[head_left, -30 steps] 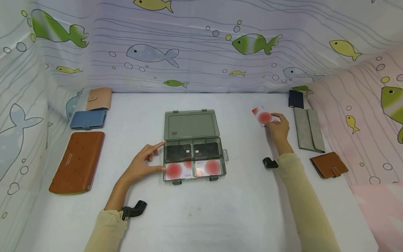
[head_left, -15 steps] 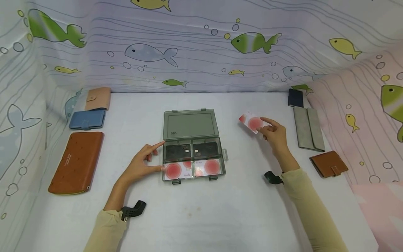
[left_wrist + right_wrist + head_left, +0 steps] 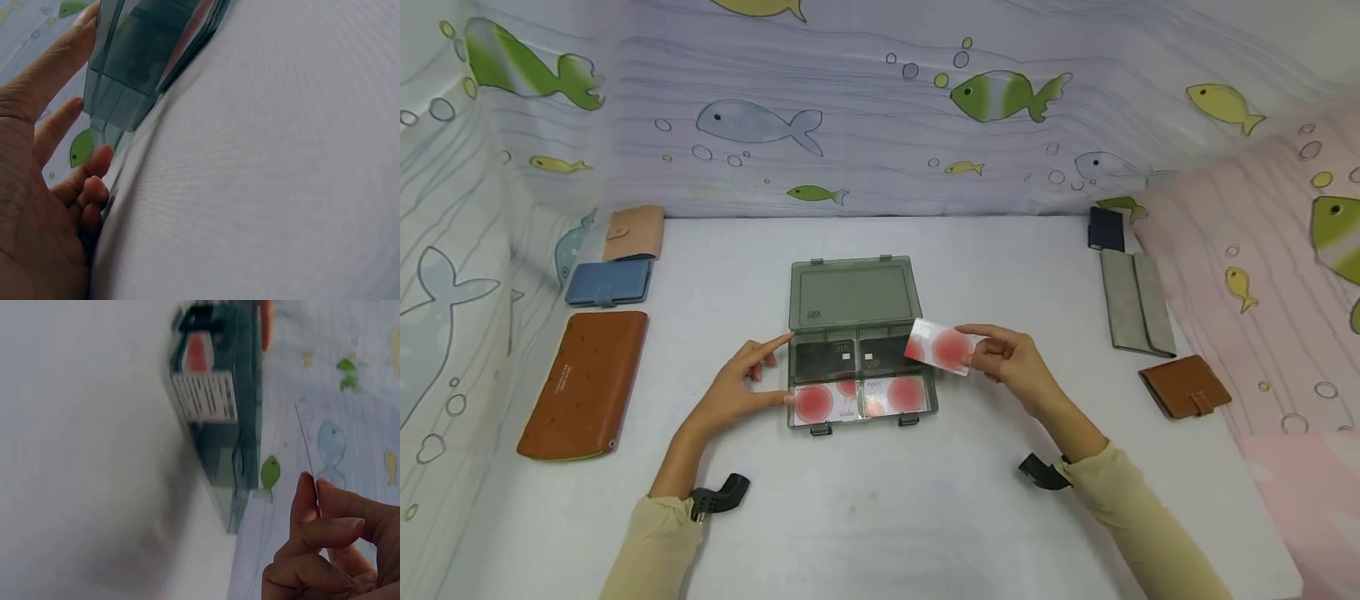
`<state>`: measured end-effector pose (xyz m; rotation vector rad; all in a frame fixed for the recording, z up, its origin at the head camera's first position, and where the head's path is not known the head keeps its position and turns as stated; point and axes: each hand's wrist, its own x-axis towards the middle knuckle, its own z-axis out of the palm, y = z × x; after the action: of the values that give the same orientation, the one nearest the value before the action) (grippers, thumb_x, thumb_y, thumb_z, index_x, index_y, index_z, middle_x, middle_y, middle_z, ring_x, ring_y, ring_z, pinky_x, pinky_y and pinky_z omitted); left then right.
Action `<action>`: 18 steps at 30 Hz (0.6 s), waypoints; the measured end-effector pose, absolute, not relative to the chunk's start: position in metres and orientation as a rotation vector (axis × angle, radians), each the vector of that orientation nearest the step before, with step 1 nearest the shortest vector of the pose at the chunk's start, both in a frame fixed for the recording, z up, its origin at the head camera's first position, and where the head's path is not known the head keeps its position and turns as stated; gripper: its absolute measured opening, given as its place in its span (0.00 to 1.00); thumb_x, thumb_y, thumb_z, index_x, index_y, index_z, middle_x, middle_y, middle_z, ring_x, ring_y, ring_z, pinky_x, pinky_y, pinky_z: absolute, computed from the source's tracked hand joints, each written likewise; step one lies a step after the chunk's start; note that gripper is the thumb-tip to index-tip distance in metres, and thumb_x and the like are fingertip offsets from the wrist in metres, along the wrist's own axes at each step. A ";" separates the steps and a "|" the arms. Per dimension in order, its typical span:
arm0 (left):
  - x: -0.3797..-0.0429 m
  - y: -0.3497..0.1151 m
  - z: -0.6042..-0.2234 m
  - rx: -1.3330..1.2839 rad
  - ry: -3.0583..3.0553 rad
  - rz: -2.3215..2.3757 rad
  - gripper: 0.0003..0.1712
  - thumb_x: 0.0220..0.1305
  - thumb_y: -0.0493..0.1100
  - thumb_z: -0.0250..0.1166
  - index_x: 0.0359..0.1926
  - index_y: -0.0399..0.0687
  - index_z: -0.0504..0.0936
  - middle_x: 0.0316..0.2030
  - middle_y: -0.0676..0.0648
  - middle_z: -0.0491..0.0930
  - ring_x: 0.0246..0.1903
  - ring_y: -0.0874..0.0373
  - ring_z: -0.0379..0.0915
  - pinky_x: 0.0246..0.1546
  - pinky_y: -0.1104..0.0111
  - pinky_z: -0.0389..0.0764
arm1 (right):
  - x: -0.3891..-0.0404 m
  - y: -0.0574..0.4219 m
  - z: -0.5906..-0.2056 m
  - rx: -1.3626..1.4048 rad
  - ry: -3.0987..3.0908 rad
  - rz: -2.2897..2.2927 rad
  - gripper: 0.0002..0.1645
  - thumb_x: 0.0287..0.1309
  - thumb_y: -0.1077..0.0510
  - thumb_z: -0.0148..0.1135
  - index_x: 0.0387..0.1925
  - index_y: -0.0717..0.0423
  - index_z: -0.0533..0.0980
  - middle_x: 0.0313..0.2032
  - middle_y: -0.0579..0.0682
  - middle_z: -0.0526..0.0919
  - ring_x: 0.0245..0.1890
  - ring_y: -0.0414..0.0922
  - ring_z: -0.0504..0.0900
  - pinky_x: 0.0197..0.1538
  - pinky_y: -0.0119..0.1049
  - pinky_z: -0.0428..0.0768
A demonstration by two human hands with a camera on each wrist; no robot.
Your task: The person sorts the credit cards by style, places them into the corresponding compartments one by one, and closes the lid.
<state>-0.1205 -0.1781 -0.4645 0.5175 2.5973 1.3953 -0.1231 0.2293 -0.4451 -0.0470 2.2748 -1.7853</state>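
Note:
In the head view a green translucent box (image 3: 856, 293) lies with its lid laid back and its compartments facing up. Black VIP cards (image 3: 823, 361) fill the two back compartments; white cards with red circles (image 3: 895, 395) fill the two front ones. My left hand (image 3: 730, 392) touches the box's left side with thumb and index finger extended. A white card with red circles (image 3: 942, 346) is pinched between the thumb and fingers of my right hand (image 3: 1007, 367), tilted above the box's back right compartment. The right wrist view shows this card edge-on, thin as a line (image 3: 306, 440).
On the left lie a large brown wallet (image 3: 582, 383), a blue wallet (image 3: 608, 282) and a beige wallet (image 3: 634, 232). On the right are a dark blue holder (image 3: 1106, 228), a grey wallet (image 3: 1138, 302) and a small brown wallet (image 3: 1184, 386). Fish-print cloth hangs behind.
My right hand has carried the pinched card leftward and down, from beside the grey wallet to over the box's right side. The left hand has stayed at the box.

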 end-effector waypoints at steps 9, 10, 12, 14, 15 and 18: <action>-0.123 -0.179 -0.467 0.523 2.591 1.401 0.49 0.47 0.36 0.79 0.71 0.42 0.69 0.40 0.36 0.68 0.32 0.50 0.54 0.36 0.61 0.61 | -0.116 0.197 -0.453 -0.296 2.225 -1.630 0.23 0.57 0.68 0.67 0.56 0.57 0.81 0.25 0.49 0.75 0.21 0.37 0.65 0.26 0.29 0.64; -0.123 -0.179 -0.468 0.525 2.592 1.401 0.49 0.47 0.36 0.79 0.71 0.42 0.69 0.40 0.36 0.68 0.32 0.50 0.54 0.36 0.61 0.61 | -0.116 0.194 -0.453 -0.326 2.224 -1.617 0.23 0.57 0.68 0.66 0.56 0.57 0.81 0.25 0.49 0.74 0.21 0.37 0.64 0.26 0.29 0.64; -0.122 -0.179 -0.468 0.523 2.592 1.403 0.49 0.47 0.36 0.80 0.71 0.42 0.69 0.40 0.36 0.68 0.32 0.51 0.54 0.36 0.61 0.61 | -0.116 0.189 -0.454 -0.377 2.244 -1.579 0.23 0.57 0.69 0.66 0.55 0.57 0.81 0.26 0.49 0.74 0.21 0.37 0.64 0.26 0.28 0.63; -0.122 -0.179 -0.467 0.525 2.591 1.408 0.48 0.47 0.36 0.80 0.70 0.42 0.69 0.40 0.36 0.68 0.32 0.51 0.54 0.36 0.61 0.61 | -0.116 0.184 -0.453 -0.434 2.286 -1.523 0.22 0.58 0.69 0.65 0.55 0.57 0.81 0.26 0.49 0.74 0.21 0.37 0.65 0.26 0.28 0.63; -0.122 -0.179 -0.467 0.525 2.591 1.411 0.49 0.47 0.36 0.80 0.70 0.42 0.69 0.40 0.36 0.68 0.32 0.51 0.54 0.36 0.61 0.60 | -0.116 0.182 -0.453 -0.460 2.308 -1.493 0.22 0.58 0.69 0.65 0.54 0.57 0.81 0.26 0.49 0.74 0.21 0.37 0.65 0.26 0.28 0.63; -0.122 -0.179 -0.467 0.523 2.593 1.410 0.49 0.46 0.36 0.80 0.70 0.42 0.69 0.40 0.36 0.68 0.32 0.51 0.54 0.36 0.61 0.60 | -0.115 0.178 -0.452 -0.523 2.378 -1.374 0.21 0.57 0.70 0.64 0.53 0.56 0.82 0.27 0.48 0.75 0.21 0.37 0.66 0.26 0.28 0.64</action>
<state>-0.1221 -0.1789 -0.4670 0.5230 2.5929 1.4102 -0.1152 0.1781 -0.4517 -0.5227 2.3780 -1.3742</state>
